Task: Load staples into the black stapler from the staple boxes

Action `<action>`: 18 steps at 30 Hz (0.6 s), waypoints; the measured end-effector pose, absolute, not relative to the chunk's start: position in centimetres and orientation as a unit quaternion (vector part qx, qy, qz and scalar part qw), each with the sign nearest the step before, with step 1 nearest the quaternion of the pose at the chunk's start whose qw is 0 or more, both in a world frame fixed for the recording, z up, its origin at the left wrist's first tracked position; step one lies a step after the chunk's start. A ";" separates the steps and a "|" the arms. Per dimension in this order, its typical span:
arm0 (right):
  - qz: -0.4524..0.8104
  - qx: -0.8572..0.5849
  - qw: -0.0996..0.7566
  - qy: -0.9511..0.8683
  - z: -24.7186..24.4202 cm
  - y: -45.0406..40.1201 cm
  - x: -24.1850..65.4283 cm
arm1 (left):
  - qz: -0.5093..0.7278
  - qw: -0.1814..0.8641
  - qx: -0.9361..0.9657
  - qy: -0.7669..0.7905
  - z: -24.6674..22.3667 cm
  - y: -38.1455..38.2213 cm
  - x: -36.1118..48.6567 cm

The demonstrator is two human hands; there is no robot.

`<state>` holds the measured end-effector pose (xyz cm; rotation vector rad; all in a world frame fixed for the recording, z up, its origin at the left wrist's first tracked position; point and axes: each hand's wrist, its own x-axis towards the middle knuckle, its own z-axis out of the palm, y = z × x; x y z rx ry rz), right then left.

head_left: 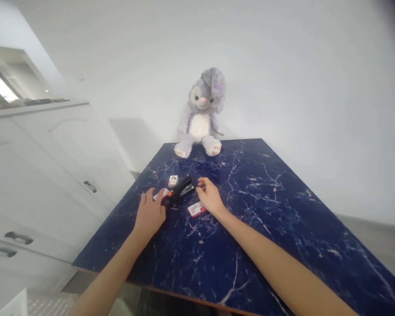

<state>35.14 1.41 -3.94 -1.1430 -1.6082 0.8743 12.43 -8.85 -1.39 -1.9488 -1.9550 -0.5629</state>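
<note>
A black stapler (183, 188) with an orange part at its left end lies on the blue marbled table (250, 197). Just behind it sits a small white box (173, 181). My left hand (150, 210) is over a small red-and-white box (161, 194), fingers apart and touching or close to it, beside the orange end. To the right of the stapler, my right hand (210, 195) has its fingers curved and apart, with nothing visible between them. A second red-and-white box (196, 209) lies flat in front of the stapler, partly hidden by my right hand.
A grey plush toy (201, 114) sits at the table's back edge against the wall. White cabinets (52, 175) with dark handles stand to the left. The table's front edge runs beneath both forearms.
</note>
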 end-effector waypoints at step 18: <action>0.507 -0.420 0.451 -0.603 -4.1 -0.8 38.6 | -0.192 -0.111 -0.822 -0.524 -0.4 0.6 11.9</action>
